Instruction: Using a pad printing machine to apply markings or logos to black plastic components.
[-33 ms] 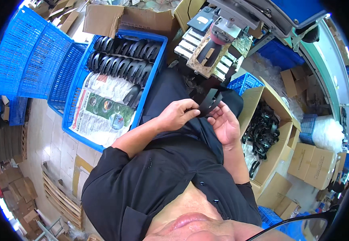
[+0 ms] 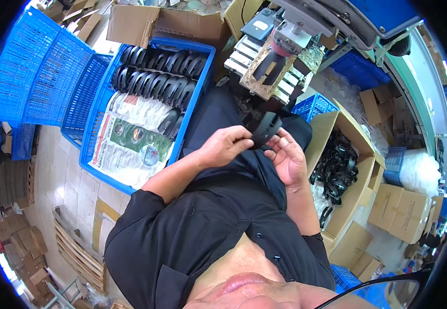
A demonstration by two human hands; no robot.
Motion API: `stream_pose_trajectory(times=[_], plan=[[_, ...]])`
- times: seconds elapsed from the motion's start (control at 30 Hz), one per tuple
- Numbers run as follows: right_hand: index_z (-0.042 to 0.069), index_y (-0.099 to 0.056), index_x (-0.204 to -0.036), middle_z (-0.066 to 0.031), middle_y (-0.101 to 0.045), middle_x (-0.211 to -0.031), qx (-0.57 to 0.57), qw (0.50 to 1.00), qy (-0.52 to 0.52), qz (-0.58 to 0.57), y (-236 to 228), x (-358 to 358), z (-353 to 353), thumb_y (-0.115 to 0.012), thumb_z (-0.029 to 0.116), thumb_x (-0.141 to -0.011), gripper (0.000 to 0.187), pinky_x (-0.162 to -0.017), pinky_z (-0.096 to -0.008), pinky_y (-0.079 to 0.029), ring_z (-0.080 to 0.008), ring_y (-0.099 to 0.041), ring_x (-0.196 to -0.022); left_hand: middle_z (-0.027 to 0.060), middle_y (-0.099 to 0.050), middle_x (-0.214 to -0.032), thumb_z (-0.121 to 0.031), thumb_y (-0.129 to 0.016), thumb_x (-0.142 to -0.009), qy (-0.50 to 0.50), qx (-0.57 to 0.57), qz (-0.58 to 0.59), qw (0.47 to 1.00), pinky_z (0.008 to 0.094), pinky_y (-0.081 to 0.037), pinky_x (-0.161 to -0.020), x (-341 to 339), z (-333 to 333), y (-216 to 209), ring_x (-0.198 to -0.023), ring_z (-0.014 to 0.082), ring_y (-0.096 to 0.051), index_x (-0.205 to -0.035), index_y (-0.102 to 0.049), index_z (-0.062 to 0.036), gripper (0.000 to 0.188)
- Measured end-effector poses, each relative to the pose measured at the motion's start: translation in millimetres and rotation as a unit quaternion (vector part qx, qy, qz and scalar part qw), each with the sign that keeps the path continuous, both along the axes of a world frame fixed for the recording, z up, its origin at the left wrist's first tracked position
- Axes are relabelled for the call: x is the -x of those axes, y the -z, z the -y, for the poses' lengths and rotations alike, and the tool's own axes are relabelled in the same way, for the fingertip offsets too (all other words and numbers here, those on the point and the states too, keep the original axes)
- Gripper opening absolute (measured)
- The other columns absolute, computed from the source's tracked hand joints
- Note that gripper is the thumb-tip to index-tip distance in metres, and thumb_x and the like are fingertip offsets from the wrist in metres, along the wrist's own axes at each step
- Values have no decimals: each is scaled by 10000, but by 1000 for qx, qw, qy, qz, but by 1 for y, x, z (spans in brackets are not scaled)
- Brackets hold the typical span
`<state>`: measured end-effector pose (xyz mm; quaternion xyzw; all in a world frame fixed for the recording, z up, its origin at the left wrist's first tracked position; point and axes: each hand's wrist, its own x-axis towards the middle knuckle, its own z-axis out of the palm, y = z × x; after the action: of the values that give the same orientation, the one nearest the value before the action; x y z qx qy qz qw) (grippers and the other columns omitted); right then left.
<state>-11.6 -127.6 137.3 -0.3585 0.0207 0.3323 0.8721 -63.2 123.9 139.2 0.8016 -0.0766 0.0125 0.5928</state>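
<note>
Head view, looking straight down at a seated person in a black button shirt (image 2: pixel 203 226), and both hands are meeting right in the middle of the frame over the lap. Left hand (image 2: pixel 227 146) is curling shut around one end of a small black plastic part (image 2: pixel 264 130), fingers wrapping over the top of it. Right hand (image 2: pixel 287 158) is sitting just beside it, palm turned up and fingers half bent, with the fingertips touching the other end of the same part. So the part is getting pinched between the two hands, tilted a bit, hanging in the air above the dark trousers and not resting on anything.

Off to the person's left, a blue plastic crate (image 2: pixel 96 131) is sitting on the floor with a sheet of printed newspaper (image 2: pixel 133 141) lining the bottom. Two rows of black curved parts (image 2: pixel 157 74) are standing packed along its far end, and a couple more are lying loose on the paper near them. More blue crates (image 2: pixel 33 72) are leaning stacked further left.

On the right, an open cardboard box (image 2: pixel 360 175) is holding a tangled heap of black pieces (image 2: pixel 337 167). Straight ahead of the hands, a machine with a grey round head (image 2: pixel 288 38) is sitting over a worn wooden block (image 2: pixel 264 72). Flat cardboard boxes (image 2: pixel 398 206) are piling up at the far right.
</note>
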Motion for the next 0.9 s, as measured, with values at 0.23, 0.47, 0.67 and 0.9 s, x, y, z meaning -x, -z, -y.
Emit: stream_pose_trajectory(times=[0.23, 0.47, 0.67, 0.9], plan=[[28, -617, -1412, -102, -714, -1244, 242, 954, 105, 145, 18, -37, 24, -683, 69, -1034, 386, -856, -324, -594, -205, -702, -1108, -13, -603, -835, -295, -597, -1133, -265, 57, -32, 962, 273, -509, -675, -13, -132, 52, -745, 85, -585, -1110, -686, -50, 262], [39, -640, -1383, -28, -692, -1162, 461, 837, 267, 121, 107, -90, 148, -723, 62, -1018, 375, -775, -260, -560, -115, -677, -980, 9, -657, -841, -278, -587, -1136, -352, 94, -79, 928, 262, -534, -554, -22, -244, 112, -667, 90, -627, -1099, -700, -33, 272], [-41, -642, -1351, -69, -708, -1071, 644, 706, 271, 112, 156, -92, 218, -739, 159, -1007, 409, -785, -296, -540, -128, -657, -895, 24, -696, -890, -214, -708, -1065, -328, 54, -106, 937, 238, -538, -604, -4, -241, 51, -726, 77, -649, -1200, -691, 5, 257], [-57, -693, -1298, -139, -758, -1192, 688, 601, 319, 255, 136, -98, 194, -748, 211, -1008, 399, -985, -350, -545, -200, -701, -1078, 40, -693, -896, -102, -792, -898, -284, -194, -60, 937, 308, -531, -775, 24, -229, 1, -820, 128, -634, -1171, -729, 42, 315]])
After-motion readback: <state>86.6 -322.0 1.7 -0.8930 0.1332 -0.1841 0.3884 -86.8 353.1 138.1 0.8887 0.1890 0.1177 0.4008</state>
